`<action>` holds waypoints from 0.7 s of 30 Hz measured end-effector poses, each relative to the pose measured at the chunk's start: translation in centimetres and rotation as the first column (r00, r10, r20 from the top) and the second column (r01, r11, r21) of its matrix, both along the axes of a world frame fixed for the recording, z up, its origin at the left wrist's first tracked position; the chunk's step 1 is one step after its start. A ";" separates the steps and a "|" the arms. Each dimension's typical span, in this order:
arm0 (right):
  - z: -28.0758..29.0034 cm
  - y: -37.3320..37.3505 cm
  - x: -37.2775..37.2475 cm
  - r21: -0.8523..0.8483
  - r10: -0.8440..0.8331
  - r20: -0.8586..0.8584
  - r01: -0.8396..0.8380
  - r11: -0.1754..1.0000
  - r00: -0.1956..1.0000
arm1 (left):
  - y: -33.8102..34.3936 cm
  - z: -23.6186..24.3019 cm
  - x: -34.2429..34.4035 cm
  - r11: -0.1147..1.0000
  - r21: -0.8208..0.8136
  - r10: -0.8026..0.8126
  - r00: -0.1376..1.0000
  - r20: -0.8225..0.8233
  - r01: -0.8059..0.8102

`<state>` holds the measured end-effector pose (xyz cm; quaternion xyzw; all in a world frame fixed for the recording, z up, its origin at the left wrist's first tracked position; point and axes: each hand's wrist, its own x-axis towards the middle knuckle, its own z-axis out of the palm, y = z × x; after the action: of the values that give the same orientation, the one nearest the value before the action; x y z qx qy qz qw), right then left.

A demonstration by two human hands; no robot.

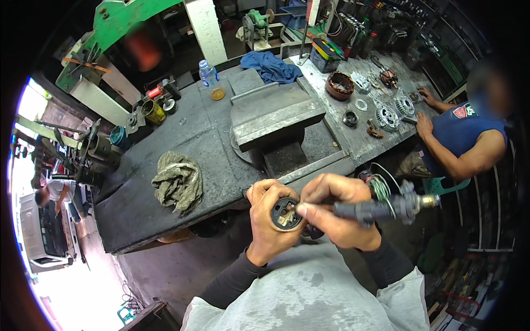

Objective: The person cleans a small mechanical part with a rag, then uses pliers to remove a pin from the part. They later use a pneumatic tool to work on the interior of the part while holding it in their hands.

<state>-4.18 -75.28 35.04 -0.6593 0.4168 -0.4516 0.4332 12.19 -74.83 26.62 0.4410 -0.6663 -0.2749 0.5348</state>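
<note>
My left hand [271,220] is wrapped round a small round black housing [286,213], its open face turned up, with brass-coloured metal pieces inside. The thumb and fingers of my right hand [343,212] are pinched together at the housing's right rim. Across that hand lies a dark tool [359,211] with a thick handle, its thin end pointing toward the housing. Beyond the handle, a dark bulky body with a brass-coloured end [428,201] shows; whether it is part of the tool I cannot tell. What the right fingertips touch is partly hidden.
A large bench vise [279,118] stands ahead on the dark bench. A crumpled cloth [178,182] lies left, a plastic bottle [211,80] farther back. On the right bench are a copper-wound stator ring [339,86] and metal housings [386,117]. A co-worker [469,132] reaches onto that bench.
</note>
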 end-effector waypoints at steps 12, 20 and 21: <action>0.2 0.0 -0.2 0.072 -0.009 -0.027 0.011 0.997 1.000 | 0.2 -0.1 -0.1 1.000 0.026 0.019 0.999 -0.046 -0.018; 0.8 0.4 -0.1 -0.052 0.148 -0.186 -0.160 0.986 0.971 | 0.1 -0.2 0.0 0.999 0.038 0.029 0.999 -0.028 -0.028; 0.6 0.2 0.0 -0.001 0.147 -0.147 -0.149 0.989 0.978 | 0.2 -0.2 0.0 0.999 0.042 0.027 0.999 -0.032 -0.026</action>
<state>-4.15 -75.04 35.69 -0.7223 0.3948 -0.3709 0.4300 12.16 -74.66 26.46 0.4562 -0.6457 -0.2886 0.5400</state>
